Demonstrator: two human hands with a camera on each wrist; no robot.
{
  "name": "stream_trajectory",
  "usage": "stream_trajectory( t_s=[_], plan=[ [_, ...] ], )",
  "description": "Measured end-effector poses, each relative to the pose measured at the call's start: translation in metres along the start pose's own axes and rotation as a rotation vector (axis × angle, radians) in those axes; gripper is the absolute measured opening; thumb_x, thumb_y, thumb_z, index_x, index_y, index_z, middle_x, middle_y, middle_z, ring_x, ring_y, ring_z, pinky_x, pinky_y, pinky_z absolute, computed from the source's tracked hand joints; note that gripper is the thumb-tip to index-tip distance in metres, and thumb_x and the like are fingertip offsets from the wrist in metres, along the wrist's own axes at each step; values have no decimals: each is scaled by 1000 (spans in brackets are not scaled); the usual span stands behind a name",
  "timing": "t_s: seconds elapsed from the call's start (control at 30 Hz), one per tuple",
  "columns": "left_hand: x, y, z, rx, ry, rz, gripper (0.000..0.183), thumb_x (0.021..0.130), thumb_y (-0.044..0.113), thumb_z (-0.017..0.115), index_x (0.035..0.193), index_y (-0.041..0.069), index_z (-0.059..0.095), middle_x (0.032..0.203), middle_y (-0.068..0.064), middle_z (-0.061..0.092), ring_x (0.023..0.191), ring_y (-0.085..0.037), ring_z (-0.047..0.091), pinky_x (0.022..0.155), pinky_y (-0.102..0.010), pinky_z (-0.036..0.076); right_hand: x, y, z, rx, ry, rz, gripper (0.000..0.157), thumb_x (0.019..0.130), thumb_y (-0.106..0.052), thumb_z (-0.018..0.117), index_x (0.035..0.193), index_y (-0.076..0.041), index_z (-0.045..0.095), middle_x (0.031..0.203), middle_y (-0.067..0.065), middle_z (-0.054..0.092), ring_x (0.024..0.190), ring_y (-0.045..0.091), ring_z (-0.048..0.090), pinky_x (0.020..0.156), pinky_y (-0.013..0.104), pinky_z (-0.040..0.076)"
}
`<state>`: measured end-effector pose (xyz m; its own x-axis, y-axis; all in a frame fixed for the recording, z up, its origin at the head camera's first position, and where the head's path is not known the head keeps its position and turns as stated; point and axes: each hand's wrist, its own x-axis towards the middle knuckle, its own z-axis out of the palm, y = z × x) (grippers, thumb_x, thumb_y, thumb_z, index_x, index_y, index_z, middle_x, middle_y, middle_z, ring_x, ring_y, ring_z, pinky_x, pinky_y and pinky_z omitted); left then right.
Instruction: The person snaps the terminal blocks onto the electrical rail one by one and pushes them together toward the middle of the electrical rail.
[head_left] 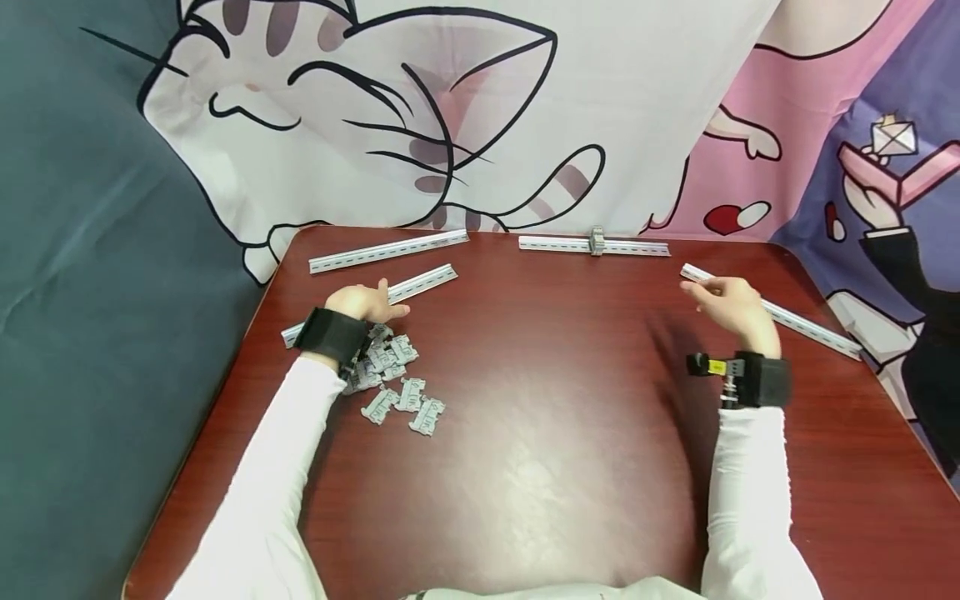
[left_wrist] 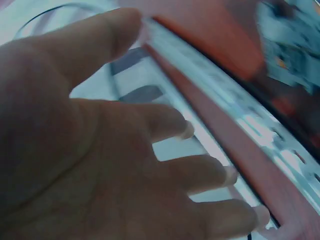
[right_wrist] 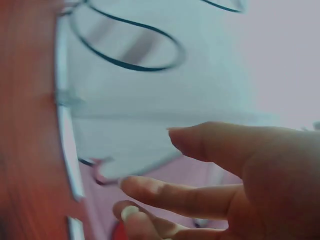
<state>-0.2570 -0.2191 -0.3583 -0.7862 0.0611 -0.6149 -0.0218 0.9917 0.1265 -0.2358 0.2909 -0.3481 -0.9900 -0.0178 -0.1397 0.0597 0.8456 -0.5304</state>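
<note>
Left hand point(head_left: 366, 303): fingers extended, at nearer left rail point(head_left: 425, 283), beside grey clips point(head_left: 392, 357).
Right hand point(head_left: 731, 308): fingers loosely bent, thumb apart, at right rail point(head_left: 813, 327).
Centre rail point(head_left: 555, 243): grey piece point(head_left: 597, 242) across it.

No lettering, label or number can be read.

Left hand point(left_wrist: 115, 155), slotted rail point(left_wrist: 252, 122) nearby — blurred grey pieces point(left_wrist: 290, 47)
</note>
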Motion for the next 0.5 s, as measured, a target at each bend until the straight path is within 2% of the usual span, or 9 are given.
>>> stream_trajectory(
  t_s=[0.1,0.17,0.27,0.4,0.5],
  plan=[
    [10,2,-1,60,-44,-24,86,98,56,34,154,-1,1,156,-31,15,142,-47,23,112,-57,28,-19,8,-11,35,31,12,66,97,-55,43,123,3,60,102,26,69,103,41,60,78,43,45],
    [16,3,1,68,-77,-13,84,98,57,32,155,1,5,158,-28,14,144,-46,21,113,-56,26,-26,12,-16,54,36,18,64,97,-54,44,123,3,60,103,26,69,104,41,60,78,40,44],
    [22,7,7,43,-105,-2,81,98,59,31,155,5,10,159,-26,14,145,-44,20,113,-56,26,-31,17,-21,60,50,18,61,98,-51,44,121,3,61,100,22,71,89,20,65,74,33,43],
    [24,15,11,49,-75,4,82,98,60,31,155,4,12,157,-28,16,143,-46,23,112,-57,28,-31,21,-25,92,79,-5,57,98,-48,47,119,2,62,96,15,72,72,-9,53,69,23,45],
    [23,19,12,42,-57,-3,83,98,59,31,155,3,9,156,-34,10,142,-51,18,111,-62,26,-31,22,-27,110,88,-35,54,98,-46,48,118,2,63,94,12,71,70,-12,52,65,19,45]
  ],
)
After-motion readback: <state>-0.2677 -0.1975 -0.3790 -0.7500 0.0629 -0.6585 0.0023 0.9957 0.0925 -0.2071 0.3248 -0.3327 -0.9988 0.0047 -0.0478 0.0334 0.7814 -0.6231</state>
